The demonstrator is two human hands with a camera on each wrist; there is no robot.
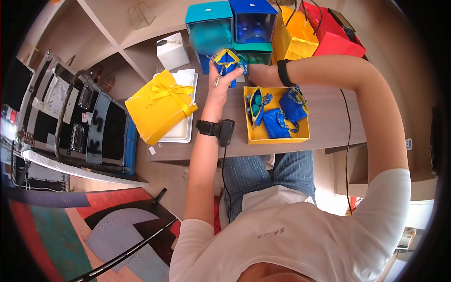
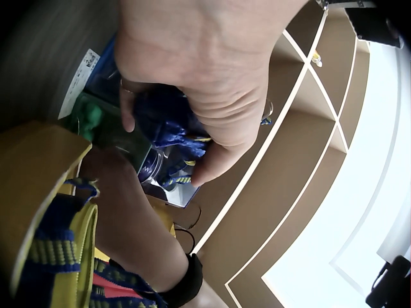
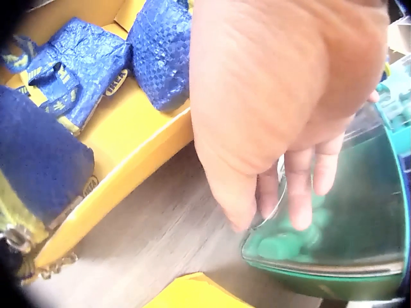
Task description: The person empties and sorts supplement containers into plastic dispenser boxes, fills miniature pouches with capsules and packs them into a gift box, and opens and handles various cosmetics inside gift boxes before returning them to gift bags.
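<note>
My left hand [image 1: 217, 77] grips a small blue pouch [image 2: 170, 119] with a yellow zipped mouth spread open and a metal chain hanging from it. To its right, my right hand [image 1: 261, 75] reaches to the lower green bin [image 1: 256, 55]. In the right wrist view, the fingers [image 3: 298, 199] hang fairly straight over the front of this clear-fronted bin, close to the green pieces [image 3: 282, 244] inside. Below the hands, a yellow box [image 1: 277, 140] holds several blue pouches [image 1: 276, 123]; one gapes open with a teal object [image 1: 257, 101] inside.
Stacked teal [image 1: 209, 13] and blue bins [image 1: 253, 7] stand at the table's back. Yellow [image 1: 297, 42] and red bags [image 1: 338, 44] are at back right. On the left, a yellow ribboned lid [image 1: 157, 105] lies over a white tray [image 1: 192, 101], near a white box [image 1: 173, 51].
</note>
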